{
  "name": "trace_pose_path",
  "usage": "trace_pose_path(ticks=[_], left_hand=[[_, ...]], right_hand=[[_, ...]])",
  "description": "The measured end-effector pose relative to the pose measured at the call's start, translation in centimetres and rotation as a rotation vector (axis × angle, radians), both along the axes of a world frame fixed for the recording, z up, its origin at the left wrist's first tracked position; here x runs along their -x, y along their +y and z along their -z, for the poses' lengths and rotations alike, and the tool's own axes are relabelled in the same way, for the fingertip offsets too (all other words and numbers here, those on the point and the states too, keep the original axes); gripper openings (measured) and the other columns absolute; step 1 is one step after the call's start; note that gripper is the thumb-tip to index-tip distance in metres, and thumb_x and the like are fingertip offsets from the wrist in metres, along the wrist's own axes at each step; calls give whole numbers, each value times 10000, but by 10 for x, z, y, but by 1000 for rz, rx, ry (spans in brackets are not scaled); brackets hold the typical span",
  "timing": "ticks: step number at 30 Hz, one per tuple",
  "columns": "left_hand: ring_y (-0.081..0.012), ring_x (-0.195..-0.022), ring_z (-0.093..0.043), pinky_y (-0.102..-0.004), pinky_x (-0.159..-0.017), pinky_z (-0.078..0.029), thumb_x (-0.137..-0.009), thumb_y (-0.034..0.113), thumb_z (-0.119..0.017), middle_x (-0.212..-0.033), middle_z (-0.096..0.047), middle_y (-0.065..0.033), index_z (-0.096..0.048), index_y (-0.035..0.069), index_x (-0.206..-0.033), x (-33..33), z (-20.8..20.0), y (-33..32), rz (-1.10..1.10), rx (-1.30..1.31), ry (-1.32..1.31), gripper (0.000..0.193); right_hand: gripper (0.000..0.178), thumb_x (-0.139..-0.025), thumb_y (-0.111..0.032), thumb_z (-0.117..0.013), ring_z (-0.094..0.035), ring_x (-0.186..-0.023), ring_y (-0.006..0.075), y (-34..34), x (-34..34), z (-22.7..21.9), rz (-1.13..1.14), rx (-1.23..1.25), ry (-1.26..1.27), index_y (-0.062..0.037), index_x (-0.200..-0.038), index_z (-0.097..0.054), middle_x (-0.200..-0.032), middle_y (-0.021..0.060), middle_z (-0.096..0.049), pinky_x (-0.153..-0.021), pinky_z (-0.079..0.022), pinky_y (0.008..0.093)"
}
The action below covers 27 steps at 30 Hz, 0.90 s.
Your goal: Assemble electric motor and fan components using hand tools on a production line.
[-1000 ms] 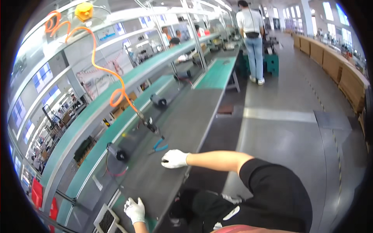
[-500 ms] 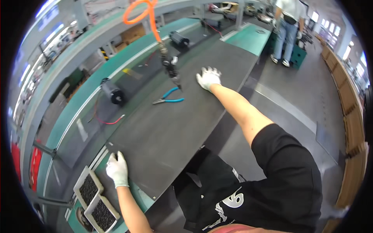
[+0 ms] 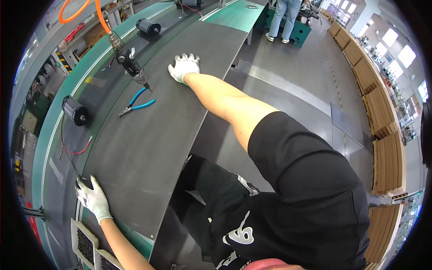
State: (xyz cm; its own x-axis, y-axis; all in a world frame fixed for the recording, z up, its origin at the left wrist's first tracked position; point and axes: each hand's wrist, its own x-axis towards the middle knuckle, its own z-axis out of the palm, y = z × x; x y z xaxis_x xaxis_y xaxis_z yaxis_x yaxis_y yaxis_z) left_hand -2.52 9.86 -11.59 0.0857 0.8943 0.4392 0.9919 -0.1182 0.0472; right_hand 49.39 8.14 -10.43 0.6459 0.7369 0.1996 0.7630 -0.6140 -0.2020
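My left hand (image 3: 93, 198), in a white glove, rests at the near left edge of the dark work mat (image 3: 148, 148), thumb and fingers apart, holding nothing. Its fingertips lie close to the end of a thin dark wire from a black cylindrical motor (image 3: 75, 111). My right hand (image 3: 185, 68), gloved alike, lies farther off on the mat with fingers spread and nothing in its grasp. Between the hands are blue-handled pliers (image 3: 140, 103), jaws toward the left. A black power screwdriver (image 3: 130, 64) hangs from an orange coiled hose, its tip just above the pliers.
Another motor (image 3: 148, 27) sits farther along the conveyor belt (image 3: 105, 83). Two light bins of small black parts, one being this bin (image 3: 84, 243), stand near my left forearm. Stacked brown cardboard (image 3: 387, 166) lines the right side. A person (image 3: 285, 18) stands beyond the bench.
The view has swung to the right, so bench, tools and motors appear farther left. My left hand's fingers have moved to the mat's edge by the wire. My right hand stays on the mat.
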Motion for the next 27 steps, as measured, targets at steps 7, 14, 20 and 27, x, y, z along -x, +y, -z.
trace_pose_path(ticks=[7, 14, 20, 27], left_hand=[[-341, -1445, -303, -484, -1164, -272, -996, 583, -389, -1570, -338, -156, -354, 168, -1523, 11, 2, 7, -80, 213, 154, 672], [-324, -1448, -309, -455, -1176, -264, -996, 560, -413, -1567, -350, -144, -376, 133, -1510, 14, 0, 4, -58, 195, 105, 669], [-331, -1435, -333, -441, -1177, -268, -993, 550, -435, -1554, -371, -155, -391, 94, -1496, 14, -5, -1, -86, 190, 79, 681], [-332, -1437, -330, -424, -1180, -262, -986, 553, -448, -1549, -372, -178, -383, 64, -1494, 7, -1, 3, -51, 216, 26, 708]], right_hand=[[617, -961, -498, -398, -331, -1426, 370, 3, 8, 1, -10, -38, -34, -98, -1421, -493, -1505, 143, -433, -1155, -223, 553], [606, -959, -496, -402, -342, -1419, 362, -1, 9, -3, -19, -19, -23, -104, -1409, -509, -1500, 140, -438, -1150, -232, 547], [606, -952, -508, -411, -358, -1406, 359, -4, 11, -5, -29, -26, -19, -107, -1391, -528, -1486, 137, -455, -1146, -236, 552], [606, -949, -481, -389, -365, -1391, 403, 4, -3, 6, 14, -57, -94, -72, -1370, -540, -1453, 188, -476, -1148, -226, 594]])
